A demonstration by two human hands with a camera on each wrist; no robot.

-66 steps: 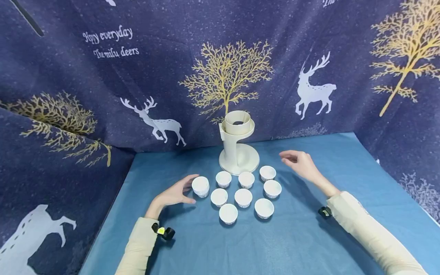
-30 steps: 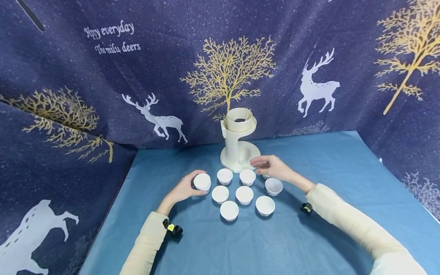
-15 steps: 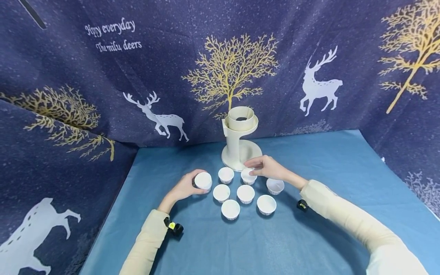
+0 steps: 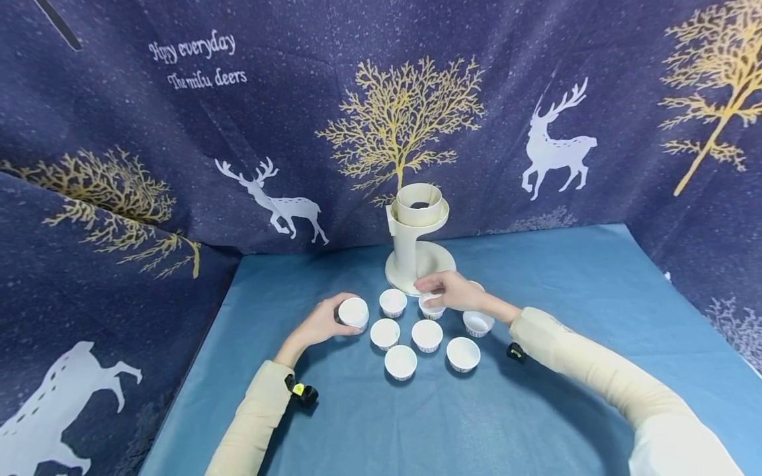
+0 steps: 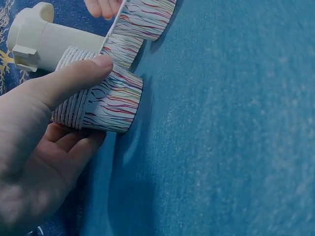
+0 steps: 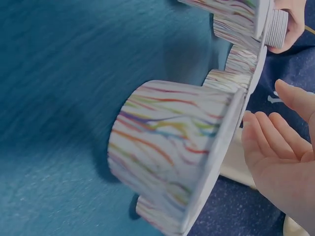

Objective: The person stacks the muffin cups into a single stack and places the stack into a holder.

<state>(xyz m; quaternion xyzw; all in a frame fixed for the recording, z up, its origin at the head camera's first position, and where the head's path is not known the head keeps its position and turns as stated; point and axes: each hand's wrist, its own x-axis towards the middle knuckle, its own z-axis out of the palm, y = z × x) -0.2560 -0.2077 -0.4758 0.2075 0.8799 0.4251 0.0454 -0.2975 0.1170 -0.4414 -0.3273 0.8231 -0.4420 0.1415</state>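
Stack of cups (image 4: 354, 313) inside the clasping left grip (image 4: 320, 322), single cup (image 4: 432, 314) below the loose-fingered right grip (image 4: 451, 291).

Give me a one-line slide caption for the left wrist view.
Left hand grips a stack of striped cups, with more cups, a cream stand and blue cloth in view.

Draped nook; deer backdrop (image 4: 297, 125), blue tablecloth (image 4: 446, 423)

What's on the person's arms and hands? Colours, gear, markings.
Long cream fabric sleeves, whiter farther up the right arm. Small black wrist-worn devices: the left one shows a bright yellow patch. Left hand and right hand are gloveless. No cables visible.
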